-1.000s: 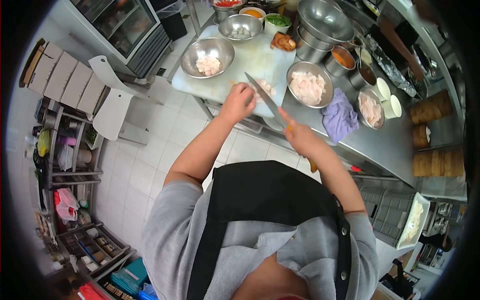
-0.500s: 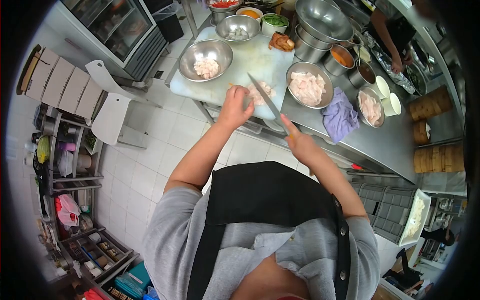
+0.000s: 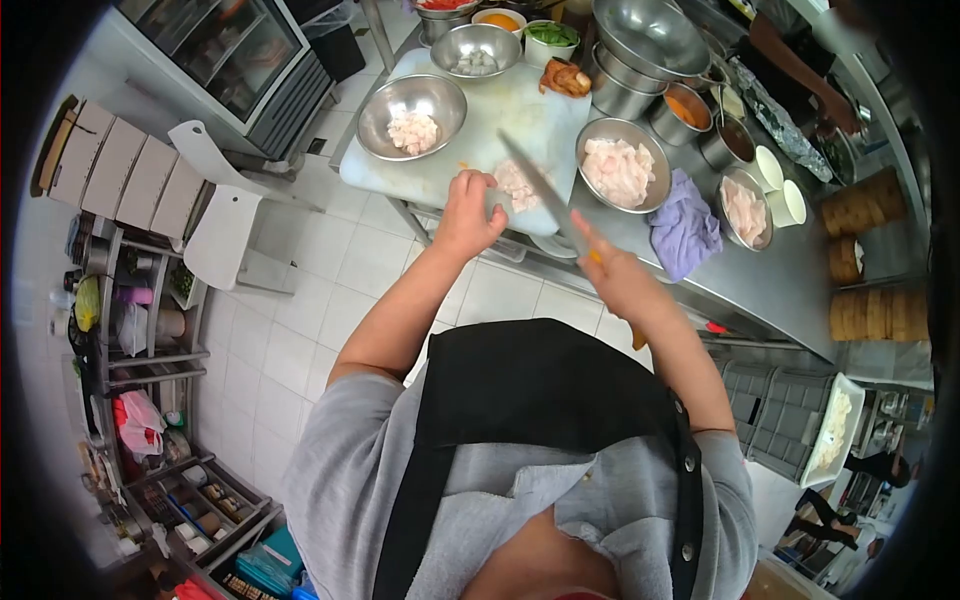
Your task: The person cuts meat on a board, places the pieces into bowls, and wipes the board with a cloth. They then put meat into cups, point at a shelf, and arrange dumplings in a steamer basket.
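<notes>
My right hand (image 3: 617, 275) is closed round the handle of a long knife (image 3: 541, 187), whose blade slants up and left over the white cutting board (image 3: 470, 185). Pale raw meat pieces (image 3: 520, 187) lie on the board left of the blade. Beside them is my left hand (image 3: 468, 213), fingers curled together at the board's front edge; whether it grips anything is hidden. A steel bowl (image 3: 370, 118) with small meat chunks (image 3: 413, 132) stands on the board's left part. Right of the board, another steel bowl (image 3: 655, 185) holds larger meat pieces (image 3: 618, 170).
A purple cloth (image 3: 684, 226), a smaller bowl of meat (image 3: 744, 213) and white cups (image 3: 787, 203) are on the right. Behind are stacked steel bowls (image 3: 650, 40) and a roasted piece of meat (image 3: 565, 78). Another person's arm (image 3: 800, 62) shows at upper right.
The knife and my right hand have moved slightly right, and the blade's angle has shifted a little. My left hand has barely moved. The other person's arm has moved right.
</notes>
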Action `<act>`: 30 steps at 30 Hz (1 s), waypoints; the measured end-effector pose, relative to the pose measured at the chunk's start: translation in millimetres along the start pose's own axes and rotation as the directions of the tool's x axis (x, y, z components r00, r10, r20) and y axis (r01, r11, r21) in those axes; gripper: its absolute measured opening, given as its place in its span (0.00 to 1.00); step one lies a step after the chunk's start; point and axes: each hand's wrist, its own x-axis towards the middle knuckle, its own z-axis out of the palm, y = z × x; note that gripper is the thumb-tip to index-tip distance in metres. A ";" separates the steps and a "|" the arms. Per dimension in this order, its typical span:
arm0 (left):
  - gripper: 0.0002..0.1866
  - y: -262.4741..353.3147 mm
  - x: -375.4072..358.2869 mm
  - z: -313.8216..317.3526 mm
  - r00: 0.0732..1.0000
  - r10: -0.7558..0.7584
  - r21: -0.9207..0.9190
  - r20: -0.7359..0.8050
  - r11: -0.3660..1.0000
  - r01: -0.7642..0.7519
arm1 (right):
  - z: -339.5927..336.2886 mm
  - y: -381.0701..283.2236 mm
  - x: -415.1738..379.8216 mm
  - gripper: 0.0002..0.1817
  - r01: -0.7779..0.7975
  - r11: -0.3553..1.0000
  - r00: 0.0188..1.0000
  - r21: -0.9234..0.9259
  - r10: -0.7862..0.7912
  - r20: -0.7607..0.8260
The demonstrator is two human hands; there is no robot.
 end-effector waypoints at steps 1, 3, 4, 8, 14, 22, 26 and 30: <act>0.22 -0.3 0.8 -0.8 1.000 0.002 0.012 0.010 1.000 -0.002 | 2.3 3.6 1.4 0.35 0.023 1.000 0.993 -0.012 -0.024 -0.112; 0.24 0.8 6.3 0.1 0.999 0.030 0.027 0.016 0.999 -0.030 | -12.7 -9.3 -12.7 0.36 0.071 0.991 0.981 0.112 -0.049 -0.189; 0.25 3.2 7.8 -1.3 0.999 0.051 0.033 0.019 0.998 -0.052 | -16.1 -13.6 -19.1 0.36 0.095 0.980 0.973 0.172 -0.055 -0.222; 0.29 -0.5 15.5 7.8 0.993 0.056 0.023 0.105 0.998 -0.059 | 0.5 2.3 -16.8 0.38 0.279 0.956 0.911 0.092 -0.233 -0.341; 0.21 -9.0 33.8 14.1 0.974 0.017 -0.039 0.226 0.999 -0.008 | 24.9 8.6 -18.2 0.38 0.030 0.988 0.985 0.152 -0.003 -0.173; 0.21 -34.8 53.1 -19.8 0.718 -0.635 -0.874 0.283 0.137 0.466 | 40.6 17.7 -23.6 0.39 0.094 0.975 0.973 0.199 -0.048 -0.227; 0.21 -39.7 62.2 -26.2 0.593 -0.745 -0.922 0.305 -0.073 0.381 | 42.5 14.4 -21.7 0.39 0.067 0.982 0.982 0.175 -0.034 -0.185; 0.17 -37.5 52.5 -22.4 0.690 -0.692 -0.877 0.213 0.175 0.447 | 37.9 7.4 -18.9 0.38 0.157 0.979 0.962 0.131 -0.122 -0.243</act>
